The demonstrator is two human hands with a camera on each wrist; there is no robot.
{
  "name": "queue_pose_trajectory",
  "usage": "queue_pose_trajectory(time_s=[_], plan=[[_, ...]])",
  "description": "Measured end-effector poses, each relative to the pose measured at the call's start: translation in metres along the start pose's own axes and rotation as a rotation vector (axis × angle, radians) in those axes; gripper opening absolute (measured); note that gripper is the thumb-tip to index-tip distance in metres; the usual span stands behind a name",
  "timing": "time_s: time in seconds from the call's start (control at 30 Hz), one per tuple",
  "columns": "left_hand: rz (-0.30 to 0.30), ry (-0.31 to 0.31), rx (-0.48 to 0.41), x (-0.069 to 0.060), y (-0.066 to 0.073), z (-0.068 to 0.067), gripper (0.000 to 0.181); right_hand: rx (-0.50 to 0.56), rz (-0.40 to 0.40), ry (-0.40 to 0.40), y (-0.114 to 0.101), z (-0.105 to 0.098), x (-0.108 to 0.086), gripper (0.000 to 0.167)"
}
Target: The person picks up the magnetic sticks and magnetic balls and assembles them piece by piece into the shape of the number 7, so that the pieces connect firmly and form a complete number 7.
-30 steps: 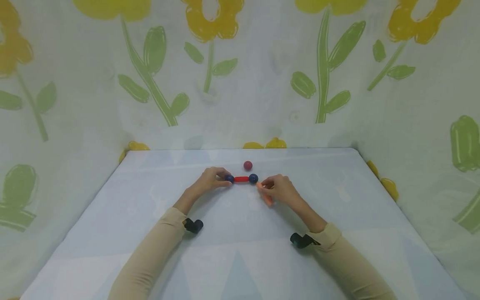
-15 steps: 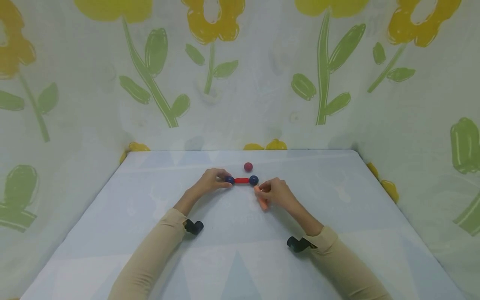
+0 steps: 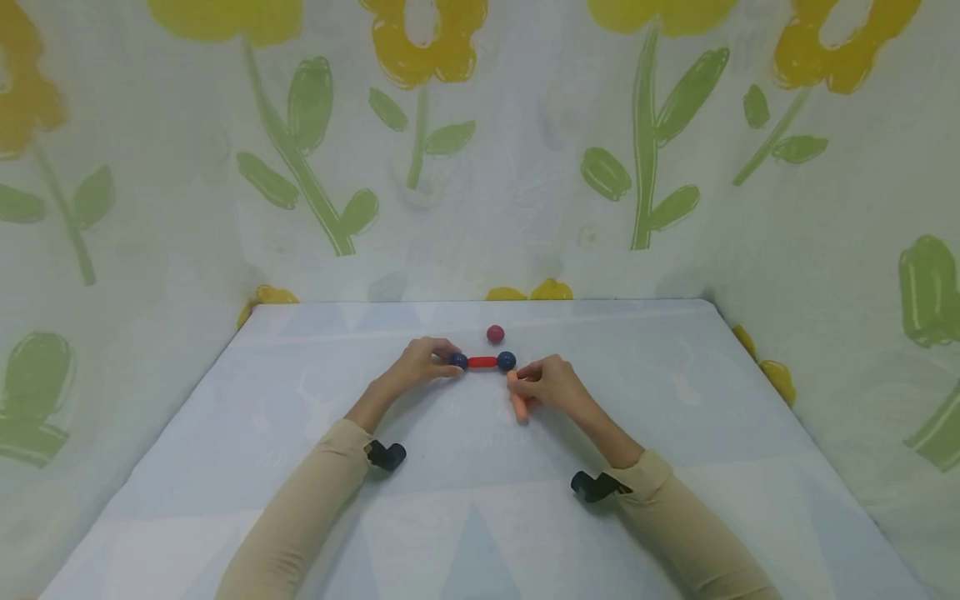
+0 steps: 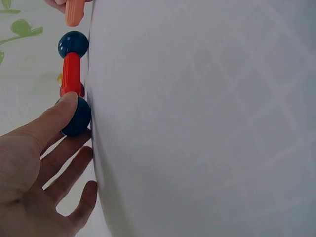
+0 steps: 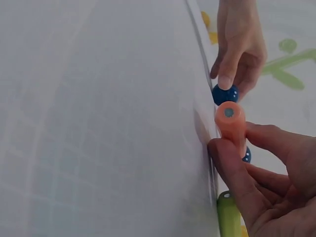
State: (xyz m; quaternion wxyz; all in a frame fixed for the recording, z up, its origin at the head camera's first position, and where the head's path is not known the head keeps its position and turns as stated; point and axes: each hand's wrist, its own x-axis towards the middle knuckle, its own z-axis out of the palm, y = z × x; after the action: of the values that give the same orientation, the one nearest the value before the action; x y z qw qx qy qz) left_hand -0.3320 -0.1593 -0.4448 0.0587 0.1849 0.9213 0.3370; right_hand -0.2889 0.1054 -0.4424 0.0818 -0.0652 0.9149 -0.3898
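Observation:
My left hand (image 3: 420, 362) pinches the left dark blue ball (image 4: 79, 120) between thumb and fingers. From that ball a red rod (image 3: 482, 362) reaches to the right dark blue ball (image 3: 506, 361), so the three form a line. My right hand (image 3: 551, 383) grips an orange rod (image 3: 517, 402) between thumb and fingers, just in front of the right ball. A small gap parts the rod's far end from that ball in the left wrist view. A grey disc shows in the near end of the orange rod (image 5: 232, 126) in the right wrist view.
A loose dark red ball (image 3: 495, 334) sits behind the joined pieces. The pale cloth-covered table (image 3: 465, 467) meets a flower-printed cloth wall (image 3: 510, 208) at its back edge. Black wrist cameras (image 3: 387, 455) stick out from both cuffs.
My right hand has shifted slightly toward me and to the left. The orange rod has swung from a slant to pointing more nearly straight away from me. My left hand stays put.

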Motion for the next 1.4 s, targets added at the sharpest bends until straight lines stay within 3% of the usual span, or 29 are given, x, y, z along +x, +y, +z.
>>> queue_pose_trajectory(time_s=[0.43, 1.03, 1.4], plan=[[0.005, 0.009, 0.006, -0.004, -0.002, -0.006, 0.037, 0.050, 0.041, 0.017, -0.009, 0.009, 0.003, 0.041], [0.015, 0.008, 0.001, -0.001, -0.001, 0.000, 0.037, 0.066, 0.086, 0.045, -0.007, 0.010, 0.002, 0.043], [0.025, -0.004, -0.006, 0.001, -0.001, 0.000, 0.036, 0.168, 0.093, 0.052, -0.006, 0.014, 0.005, 0.044]])
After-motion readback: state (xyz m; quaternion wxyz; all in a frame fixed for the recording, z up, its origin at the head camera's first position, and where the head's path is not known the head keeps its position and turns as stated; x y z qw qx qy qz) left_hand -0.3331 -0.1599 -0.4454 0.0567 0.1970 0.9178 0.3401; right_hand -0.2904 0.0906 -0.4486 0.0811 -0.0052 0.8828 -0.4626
